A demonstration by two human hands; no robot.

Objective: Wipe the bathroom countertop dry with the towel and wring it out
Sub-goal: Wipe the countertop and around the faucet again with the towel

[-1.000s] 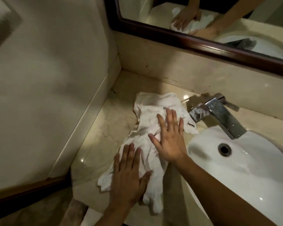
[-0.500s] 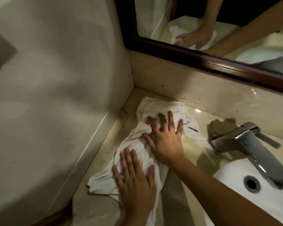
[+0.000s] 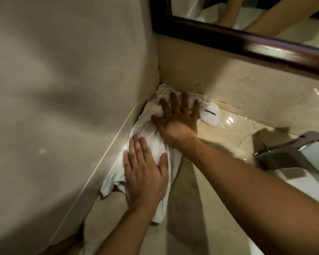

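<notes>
The white towel [image 3: 153, 146] lies crumpled in a long, wrinkled strip on the beige marble desk [image 3: 238, 133]. It runs along the foot of the side wall [image 3: 63, 89], and its far end is bunched into the corner where that wall meets the back wall. A loose end sticks out to the right of my fingers, showing a short dark mark like a small label.

My left grip [image 3: 144, 173] lies flat on the near part of the towel, fingers straight and together, thumb out. My right grip [image 3: 177, 118] presses on the far part, fingers spread straight; neither grip is curled round the cloth.

Half a second ago the towel lay out from the corner, with bare marble between it and both walls. Now it sits hard against them, more gathered at the far end, and both grips are further forward and to the left.

I count one towel, two grips, one chrome faucet [image 3: 284, 155] at the right, one white basin [image 3: 302, 186] below it, and one dark-framed mirror [image 3: 247, 41] above.
</notes>
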